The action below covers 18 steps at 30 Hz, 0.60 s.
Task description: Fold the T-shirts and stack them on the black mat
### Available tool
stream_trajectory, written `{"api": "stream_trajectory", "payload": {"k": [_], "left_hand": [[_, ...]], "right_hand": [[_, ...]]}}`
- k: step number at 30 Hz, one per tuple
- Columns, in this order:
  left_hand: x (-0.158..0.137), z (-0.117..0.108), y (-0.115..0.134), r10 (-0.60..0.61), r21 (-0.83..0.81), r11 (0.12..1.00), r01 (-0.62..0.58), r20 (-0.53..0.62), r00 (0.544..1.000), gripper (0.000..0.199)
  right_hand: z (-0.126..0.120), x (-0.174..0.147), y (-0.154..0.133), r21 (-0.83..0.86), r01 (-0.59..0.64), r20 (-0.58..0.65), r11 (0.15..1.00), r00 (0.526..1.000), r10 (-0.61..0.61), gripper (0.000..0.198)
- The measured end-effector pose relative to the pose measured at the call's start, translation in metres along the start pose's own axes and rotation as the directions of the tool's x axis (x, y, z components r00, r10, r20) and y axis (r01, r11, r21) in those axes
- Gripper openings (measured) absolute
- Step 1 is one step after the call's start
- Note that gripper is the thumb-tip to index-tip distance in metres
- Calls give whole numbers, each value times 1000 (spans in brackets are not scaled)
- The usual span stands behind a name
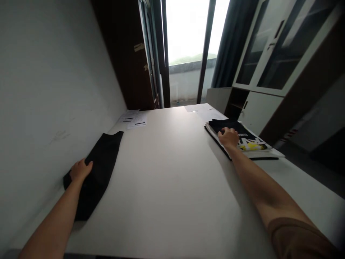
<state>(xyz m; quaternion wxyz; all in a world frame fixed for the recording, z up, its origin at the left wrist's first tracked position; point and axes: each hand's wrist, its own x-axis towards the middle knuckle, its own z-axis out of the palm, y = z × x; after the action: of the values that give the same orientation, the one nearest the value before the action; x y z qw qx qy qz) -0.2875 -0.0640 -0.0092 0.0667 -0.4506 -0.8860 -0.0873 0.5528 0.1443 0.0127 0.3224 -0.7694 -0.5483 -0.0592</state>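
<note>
At the left, my left hand [80, 170] is closed on the outer edge of a folded black garment [101, 172], its thumb lying over the cloth. The garment lies on the white table beside the wall. Over on the right, my right hand [229, 137] has its fingers curled on the top of a stack of folded clothes. The uppermost piece is a black T-shirt [244, 129] with white lettering and a yellow print. White and black layers [262, 154] show beneath it. My right fingertips press into the cloth and are partly hidden.
The white table [167, 169] stretches away from me. Printed papers [137, 120] lie at its far left, and more sheets [206, 110] at the far right. A grey wall [54, 90] borders the left side. Beyond stand glass doors [185, 54] and a white cabinet [265, 111].
</note>
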Motion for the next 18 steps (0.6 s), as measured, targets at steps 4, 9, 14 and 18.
{"api": "stream_trajectory", "payload": {"k": [4,9,14,18], "left_hand": [[-10,-6,-43,-207,55,978,202,107,972,65],[-8,-19,-56,-101,-24,994,108,219,970,42],[-38,-59,-91,-258,-80,963,258,8,966,41],[-106,-81,-96,-406,-202,914,353,-407,818,41]], "right_hand": [[6,20,3,-134,-65,99,989,992,79,44],[15,41,6,-171,-104,127,980,984,126,30],[13,56,15,13,-256,111,967,961,253,39],[5,60,17,87,-349,76,933,936,343,40]]}}
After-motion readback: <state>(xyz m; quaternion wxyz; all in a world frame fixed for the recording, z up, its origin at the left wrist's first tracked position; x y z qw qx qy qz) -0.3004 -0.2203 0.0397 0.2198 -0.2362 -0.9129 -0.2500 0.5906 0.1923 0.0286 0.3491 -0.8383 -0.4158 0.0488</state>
